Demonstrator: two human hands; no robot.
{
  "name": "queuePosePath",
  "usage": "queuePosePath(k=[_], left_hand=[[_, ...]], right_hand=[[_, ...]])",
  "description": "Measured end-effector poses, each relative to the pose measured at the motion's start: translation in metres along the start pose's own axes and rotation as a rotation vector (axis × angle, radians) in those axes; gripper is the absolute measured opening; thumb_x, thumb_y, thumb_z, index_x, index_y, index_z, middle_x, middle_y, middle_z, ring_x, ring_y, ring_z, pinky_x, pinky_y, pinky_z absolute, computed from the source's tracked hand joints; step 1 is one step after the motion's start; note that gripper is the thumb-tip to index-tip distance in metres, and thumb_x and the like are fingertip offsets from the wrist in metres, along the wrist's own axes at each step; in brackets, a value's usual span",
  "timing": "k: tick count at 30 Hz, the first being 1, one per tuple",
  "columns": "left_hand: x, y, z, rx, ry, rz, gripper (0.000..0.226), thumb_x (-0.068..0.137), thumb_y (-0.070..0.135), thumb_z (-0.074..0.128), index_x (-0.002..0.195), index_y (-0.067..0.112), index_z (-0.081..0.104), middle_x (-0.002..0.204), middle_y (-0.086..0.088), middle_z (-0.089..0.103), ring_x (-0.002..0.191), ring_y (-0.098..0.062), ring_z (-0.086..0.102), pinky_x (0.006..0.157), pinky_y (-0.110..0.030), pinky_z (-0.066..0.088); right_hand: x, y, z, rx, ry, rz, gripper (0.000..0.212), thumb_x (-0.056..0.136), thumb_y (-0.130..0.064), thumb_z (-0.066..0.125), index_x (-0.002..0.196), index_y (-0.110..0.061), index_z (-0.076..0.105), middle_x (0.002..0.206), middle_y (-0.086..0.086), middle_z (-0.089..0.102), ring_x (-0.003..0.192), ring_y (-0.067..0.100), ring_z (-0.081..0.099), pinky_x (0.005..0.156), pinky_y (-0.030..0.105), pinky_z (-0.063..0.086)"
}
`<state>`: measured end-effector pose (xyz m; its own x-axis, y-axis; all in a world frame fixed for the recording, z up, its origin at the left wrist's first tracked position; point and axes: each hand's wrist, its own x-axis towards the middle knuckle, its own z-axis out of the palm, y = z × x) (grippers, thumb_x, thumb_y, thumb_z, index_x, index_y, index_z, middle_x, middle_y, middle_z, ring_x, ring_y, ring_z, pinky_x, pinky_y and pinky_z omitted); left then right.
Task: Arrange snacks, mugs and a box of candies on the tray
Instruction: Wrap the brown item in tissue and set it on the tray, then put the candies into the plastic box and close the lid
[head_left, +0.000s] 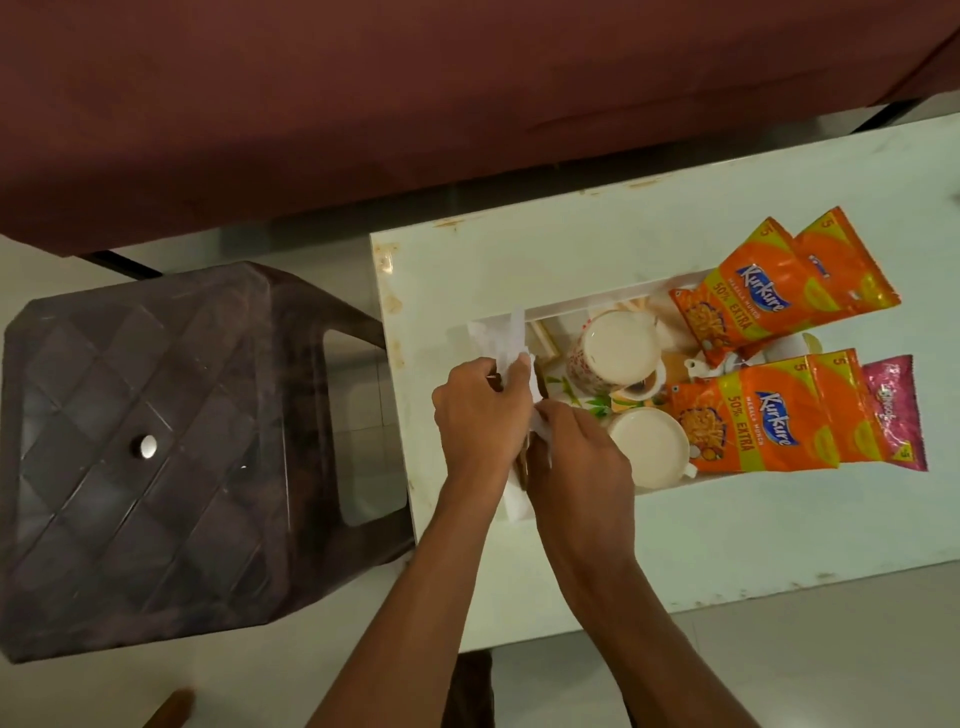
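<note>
Both of my hands are busy at the left end of the tray (597, 299), which sits on the pale table (675, 530). My left hand (478, 415) is closed around a crinkly white wrapper (511, 338) with something brown and round showing inside it, possibly biscuits, though I cannot tell for sure. My right hand (576, 457) pinches the lower part of the same wrapper just beside the left, fingers narrowed onto it. Two pale mugs are already in the tray: the far mug (615, 353) with a patterned side, and the near mug (649, 447) close to my right wrist. Orange snack packets lie across the tray's right end, a far pair (769, 296) and a near pair (763, 421), with a pink packet (896, 410) at the far right edge. I judge the step in hand is settling this wrapped item into the free left end. To do it well, I would keep the wrapper low and steady with both hands, lower it flat against the tray's left wall, and keep my right wrist lifted clear of the near mug so I do not knock it. I would let go only once it rests without leaning on the mugs. A dark brown stool (156, 447) stands to the left of the table, out of the way.
</note>
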<state>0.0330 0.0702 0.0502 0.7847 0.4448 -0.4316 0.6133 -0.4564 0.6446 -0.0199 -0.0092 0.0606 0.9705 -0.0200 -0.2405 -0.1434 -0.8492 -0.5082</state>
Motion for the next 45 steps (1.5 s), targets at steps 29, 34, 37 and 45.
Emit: queuePosePath(k=[29, 34, 37, 45], left_hand=[[-0.038, -0.098, -0.005, -0.056, 0.067, -0.165, 0.035, 0.102, 0.030, 0.053, 0.128, 0.009, 0.064, 0.113, -0.014, 0.069, 0.096, -0.030, 0.065, 0.087, -0.050, 0.056], [-0.020, -0.084, 0.020, -0.219, 0.125, -0.276, 0.036, 0.103, 0.019, 0.054, 0.138, 0.010, 0.054, 0.133, -0.022, 0.059, 0.108, -0.029, 0.058, 0.090, -0.051, 0.051], [-0.012, -0.079, 0.030, -0.323, 0.121, -0.356, 0.036, 0.104, 0.018, 0.052, 0.139, 0.010, 0.052, 0.128, -0.020, 0.060, 0.111, -0.032, 0.059, 0.094, -0.050, 0.049], [0.002, -0.072, 0.044, -0.410, 0.104, -0.409, 0.030, 0.103, 0.019, 0.054, 0.129, 0.007, 0.060, 0.112, -0.017, 0.066, 0.100, -0.033, 0.063, 0.086, -0.043, 0.052]], right_hand=[[0.075, 0.243, -0.233, 0.355, 0.296, 0.294, 0.015, 0.088, -0.022, 0.065, 0.102, -0.026, 0.069, 0.095, -0.003, 0.073, 0.088, 0.013, 0.069, 0.090, 0.032, 0.053], [0.161, 0.301, -0.211, 0.714, -0.226, 0.552, 0.028, 0.093, -0.005, 0.055, 0.120, 0.000, 0.060, 0.107, 0.014, 0.063, 0.095, 0.028, 0.061, 0.092, 0.038, 0.045], [0.183, 0.314, -0.194, 0.720, -0.480, 0.581, 0.018, 0.090, -0.012, 0.063, 0.107, -0.014, 0.065, 0.114, 0.013, 0.067, 0.105, 0.028, 0.063, 0.087, 0.036, 0.047], [0.211, 0.327, -0.159, 0.780, -0.734, 0.531, 0.026, 0.091, -0.019, 0.063, 0.117, -0.014, 0.065, 0.113, 0.009, 0.071, 0.095, 0.024, 0.072, 0.074, 0.035, 0.060]])
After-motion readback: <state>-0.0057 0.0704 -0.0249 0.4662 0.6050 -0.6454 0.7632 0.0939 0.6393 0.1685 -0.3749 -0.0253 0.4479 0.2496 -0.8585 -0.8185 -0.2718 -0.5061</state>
